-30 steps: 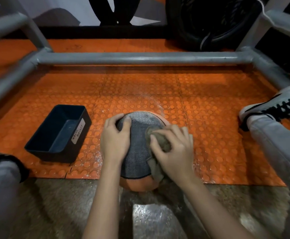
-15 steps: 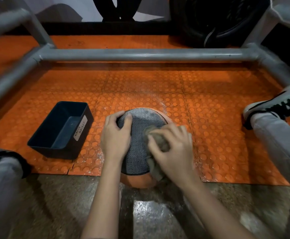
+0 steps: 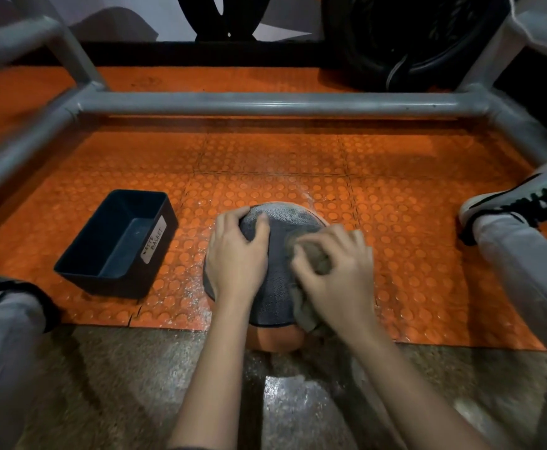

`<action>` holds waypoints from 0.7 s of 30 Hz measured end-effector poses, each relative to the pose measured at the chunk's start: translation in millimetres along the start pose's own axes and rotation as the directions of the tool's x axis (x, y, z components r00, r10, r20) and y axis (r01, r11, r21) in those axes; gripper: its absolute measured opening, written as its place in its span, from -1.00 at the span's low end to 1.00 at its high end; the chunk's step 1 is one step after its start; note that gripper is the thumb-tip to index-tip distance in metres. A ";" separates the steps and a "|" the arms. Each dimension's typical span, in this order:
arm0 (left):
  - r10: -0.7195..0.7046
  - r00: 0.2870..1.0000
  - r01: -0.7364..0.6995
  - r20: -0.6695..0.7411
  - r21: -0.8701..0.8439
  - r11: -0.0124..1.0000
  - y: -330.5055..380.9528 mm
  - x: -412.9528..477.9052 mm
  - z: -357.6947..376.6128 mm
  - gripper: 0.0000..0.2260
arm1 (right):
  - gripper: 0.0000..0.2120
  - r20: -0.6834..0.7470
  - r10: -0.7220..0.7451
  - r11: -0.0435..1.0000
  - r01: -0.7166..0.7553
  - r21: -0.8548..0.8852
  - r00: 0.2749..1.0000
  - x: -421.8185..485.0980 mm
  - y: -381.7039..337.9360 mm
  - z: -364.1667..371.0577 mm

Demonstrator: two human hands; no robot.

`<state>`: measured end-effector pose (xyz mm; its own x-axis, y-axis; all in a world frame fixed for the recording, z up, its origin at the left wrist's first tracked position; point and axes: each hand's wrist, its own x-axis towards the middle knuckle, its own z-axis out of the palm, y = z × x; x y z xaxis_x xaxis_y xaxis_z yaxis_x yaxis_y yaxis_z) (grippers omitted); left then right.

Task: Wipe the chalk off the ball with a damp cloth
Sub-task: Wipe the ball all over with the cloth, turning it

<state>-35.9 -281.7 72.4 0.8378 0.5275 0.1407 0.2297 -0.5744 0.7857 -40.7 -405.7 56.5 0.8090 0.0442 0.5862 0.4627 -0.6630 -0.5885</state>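
A ball (image 3: 277,287) with a grey textured panel and orange sides sits on the orange studded mat (image 3: 395,222) at its near edge. My left hand (image 3: 236,254) grips the ball's left side, fingers curled over the top. My right hand (image 3: 337,274) holds a bunched grey-brown cloth (image 3: 304,306) and presses it against the ball's right side; part of the cloth hangs down under my palm. The hand looks slightly blurred. White chalk dust speckles the mat around the ball.
A dark blue bin (image 3: 116,245) labelled "waste basket" stands on the mat left of the ball. A grey metal pipe frame (image 3: 282,103) surrounds the mat. My legs and a white shoe (image 3: 519,196) flank the ball. Wet concrete floor (image 3: 282,401) lies near me.
My right hand with the cloth has shifted a little on the ball's right side, rubbing. The left hand keeps its grip and the ball stays in place.
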 end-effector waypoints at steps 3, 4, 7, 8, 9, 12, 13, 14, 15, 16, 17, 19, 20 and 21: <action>0.036 0.999 -0.037 0.021 0.032 0.999 3.3 -4.3 3.5 -0.66 | -0.92 -0.024 0.331 0.918 -0.316 0.238 0.943 16.0 35.9 -5.9; 0.045 0.999 -0.046 0.024 0.046 0.998 6.0 -6.4 4.9 -0.66 | -0.98 0.002 0.428 0.861 -0.408 0.303 0.904 18.6 46.0 -7.3; 0.076 0.997 -0.077 0.010 0.102 0.992 12.7 -13.5 7.9 -0.66 | -0.90 0.025 0.494 0.833 -0.481 0.274 0.869 18.4 48.7 -11.1; 0.081 0.997 -0.081 0.006 0.115 0.990 13.4 -14.9 8.0 -0.66 | -0.93 0.007 0.440 0.873 -0.430 0.230 0.898 17.3 42.5 -11.5; 0.081 0.997 -0.081 0.006 0.122 0.989 13.8 -15.1 7.5 -0.66 | -0.89 0.010 0.359 0.919 -0.356 0.170 0.933 17.4 31.1 -12.3; 0.070 0.997 -0.073 0.024 0.119 0.990 11.7 -15.1 7.3 -0.66 | -0.78 0.107 0.157 0.987 -0.160 0.017 0.982 19.9 4.7 -9.1; 0.077 0.997 -0.079 0.026 0.114 0.990 10.8 -16.1 7.5 -0.66 | -0.79 0.129 0.159 0.986 -0.163 0.024 0.979 22.4 5.6 -9.8; 0.091 0.996 -0.093 0.024 0.109 0.990 10.7 -16.2 7.8 -0.66 | -0.80 0.125 0.187 0.979 -0.196 0.058 0.974 26.1 12.6 -10.5; 0.102 0.995 -0.104 0.023 0.106 0.989 10.5 -17.0 7.9 -0.66 | -0.83 0.118 0.243 0.961 -0.255 0.103 0.963 28.9 22.2 -11.7; 0.109 0.994 -0.110 0.021 0.103 0.989 11.0 -17.9 8.5 -0.66 | -0.88 0.109 0.310 0.933 -0.324 0.157 0.944 31.9 32.9 -12.8; 0.115 0.993 -0.116 0.021 0.103 0.988 11.6 -19.0 9.0 -0.67 | -0.93 0.118 0.381 0.891 -0.398 0.217 0.917 35.8 39.9 -14.9; 0.115 0.993 -0.117 0.018 0.111 0.987 12.9 -20.4 9.2 -0.66 | -0.85 0.157 0.464 0.827 -0.489 0.276 0.872 39.4 46.1 -15.6; 0.113 0.994 -0.114 0.012 0.118 0.986 13.1 -20.7 9.3 -0.67 | -0.83 0.156 0.456 0.837 -0.481 0.260 0.876 38.7 45.4 -14.8; 0.108 0.994 -0.108 0.001 0.123 0.987 12.6 -20.7 9.0 -0.67 | -0.86 0.147 0.424 0.866 -0.447 0.224 0.894 36.9 38.9 -16.0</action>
<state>-45.9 -305.5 74.0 0.8585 0.4612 0.2241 0.1972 -0.7005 0.6859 1.3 -441.9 64.2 0.9723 -0.1319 0.1928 0.1199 -0.4266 -0.8964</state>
